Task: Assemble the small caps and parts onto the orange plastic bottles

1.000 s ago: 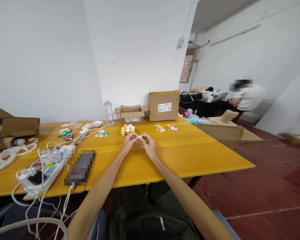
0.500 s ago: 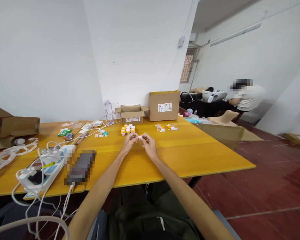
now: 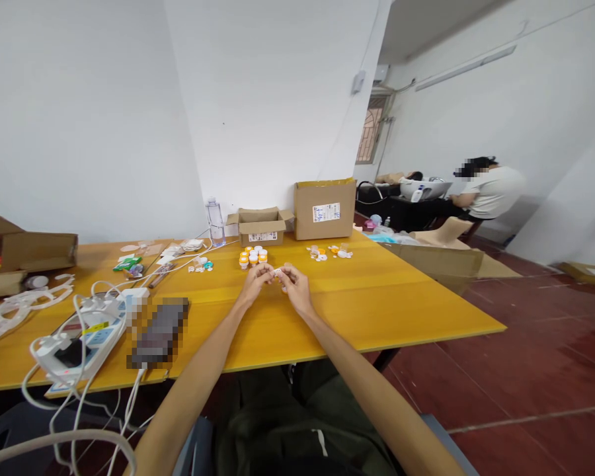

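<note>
Over the middle of the yellow table (image 3: 377,301), my left hand (image 3: 256,280) and my right hand (image 3: 294,285) meet fingertip to fingertip around a small white part (image 3: 277,272). Both hands pinch it just above the tabletop. Right behind them stands a cluster of small orange-and-white bottles (image 3: 253,256). Farther right lie loose white and orange caps (image 3: 328,252).
Two cardboard boxes (image 3: 324,208) and a clear water bottle (image 3: 215,222) stand at the table's back edge. A power strip with white cables (image 3: 79,334) and a dark blurred object (image 3: 158,332) lie front left. Another person (image 3: 483,192) sits at a desk far right.
My hands stay together on the small white part, with only slight finger movement. The view shifted a little, showing more of the open box at the far left.
</note>
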The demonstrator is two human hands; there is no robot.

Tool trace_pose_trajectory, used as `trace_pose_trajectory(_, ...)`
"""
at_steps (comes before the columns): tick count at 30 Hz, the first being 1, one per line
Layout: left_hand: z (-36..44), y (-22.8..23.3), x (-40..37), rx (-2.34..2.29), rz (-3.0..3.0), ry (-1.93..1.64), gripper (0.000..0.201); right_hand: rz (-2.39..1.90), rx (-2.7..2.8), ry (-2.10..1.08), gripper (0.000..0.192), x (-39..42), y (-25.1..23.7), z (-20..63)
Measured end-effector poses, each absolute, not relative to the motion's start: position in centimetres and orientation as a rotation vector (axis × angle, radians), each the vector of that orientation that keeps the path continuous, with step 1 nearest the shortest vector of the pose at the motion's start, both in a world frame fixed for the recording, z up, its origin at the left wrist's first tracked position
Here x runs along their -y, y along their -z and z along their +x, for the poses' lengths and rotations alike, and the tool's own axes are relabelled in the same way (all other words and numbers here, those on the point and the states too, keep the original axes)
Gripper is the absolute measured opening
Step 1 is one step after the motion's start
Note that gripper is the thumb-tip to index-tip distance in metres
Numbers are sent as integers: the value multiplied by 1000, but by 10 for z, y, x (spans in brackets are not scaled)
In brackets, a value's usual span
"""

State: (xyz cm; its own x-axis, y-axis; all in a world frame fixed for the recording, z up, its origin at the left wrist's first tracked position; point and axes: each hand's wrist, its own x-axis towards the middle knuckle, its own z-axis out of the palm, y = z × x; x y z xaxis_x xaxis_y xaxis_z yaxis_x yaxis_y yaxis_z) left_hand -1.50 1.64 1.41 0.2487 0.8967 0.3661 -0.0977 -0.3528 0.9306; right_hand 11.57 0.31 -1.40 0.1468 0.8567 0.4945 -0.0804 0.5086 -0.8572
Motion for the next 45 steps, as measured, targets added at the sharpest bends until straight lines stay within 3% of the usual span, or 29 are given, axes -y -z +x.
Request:
trace_pose_trajectory(18,-15,-13,-17,-745,1454,-1265,20,-792,1178,-967,41,-3,11,120)
trace_pose_trajectory(27,-15,-14,-14,-726,1490,-1239,25,-754,1178,-885,31,-3,9,118)
trace_pose_trajectory(45,-14,-15,-14,-716,1524,-1229,30,-778,1222,-757,31,-4,12,118)
